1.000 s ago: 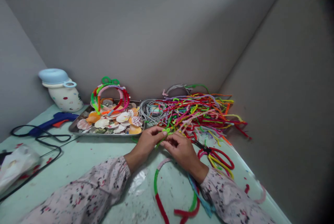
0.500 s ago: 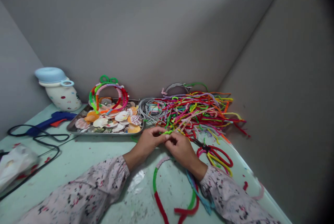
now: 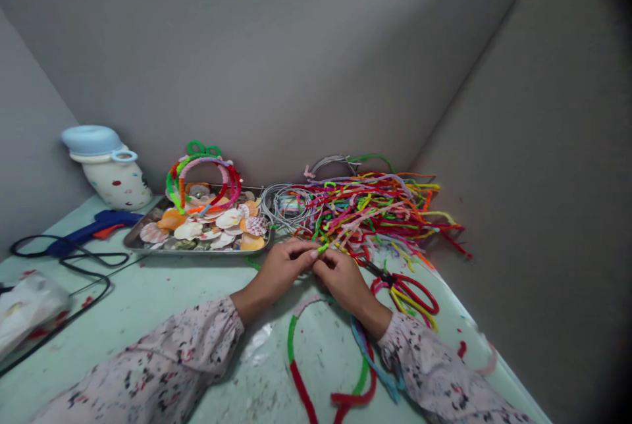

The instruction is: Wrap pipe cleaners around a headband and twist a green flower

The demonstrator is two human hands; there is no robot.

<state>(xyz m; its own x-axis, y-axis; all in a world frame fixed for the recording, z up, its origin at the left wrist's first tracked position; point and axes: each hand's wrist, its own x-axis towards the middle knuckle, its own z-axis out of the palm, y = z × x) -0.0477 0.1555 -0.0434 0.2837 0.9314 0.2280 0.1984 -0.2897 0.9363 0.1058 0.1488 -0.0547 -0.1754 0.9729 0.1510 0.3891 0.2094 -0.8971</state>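
My left hand (image 3: 282,267) and my right hand (image 3: 344,279) meet fingertip to fingertip at the middle of the table, both pinched on a bright green pipe cleaner (image 3: 322,248). Under my wrists lies a hoop wrapped in green, red, pink and blue pipe cleaners (image 3: 294,351). Just beyond my fingers sprawls a big heap of coloured pipe cleaners (image 3: 378,210). Red-handled scissors (image 3: 407,290) lie right of my right hand.
A metal tray (image 3: 148,230) holds seashells and wrapped headbands (image 3: 205,174). Coiled grey wire (image 3: 284,203) lies beside it. A blue glue gun (image 3: 93,226) with black cord, a spotted white jar (image 3: 111,170) and a plastic bag (image 3: 24,309) sit left. Grey walls enclose the table.
My hands have closed together and shifted slightly away from me toward the pile. The green pipe cleaner now shows less between the fingers.
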